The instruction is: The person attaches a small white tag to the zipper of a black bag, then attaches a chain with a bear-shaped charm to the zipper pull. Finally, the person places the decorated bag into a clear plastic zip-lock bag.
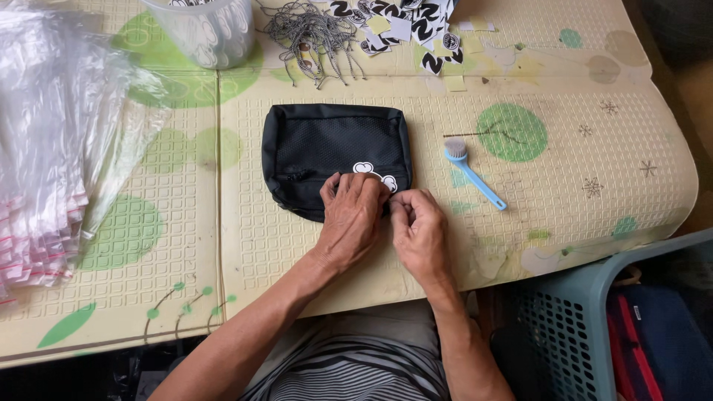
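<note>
A: Report hand positions.

B: Left hand [353, 215] rests palm-down on the lower edge of the black pouch [327, 148], fingers curled over it. Right hand [417, 232] sits just beside it, fingertips pinched at the pouch's lower right corner, touching the left hand. Whether anything sits in the pinch cannot be told.

A: Pouch details?

B: Mesh front, zipper, white tag [373, 173] near the fingers. It lies flat on the patterned mat [564, 89].

A: Surroundings?

B: Blue brush [473, 174] right of the pouch, apart. Grey cords [312, 33] and black-and-white tags [408, 26] beyond. Clear bags [52, 141] stacked left. Teal basket [572, 319] lower right.
</note>
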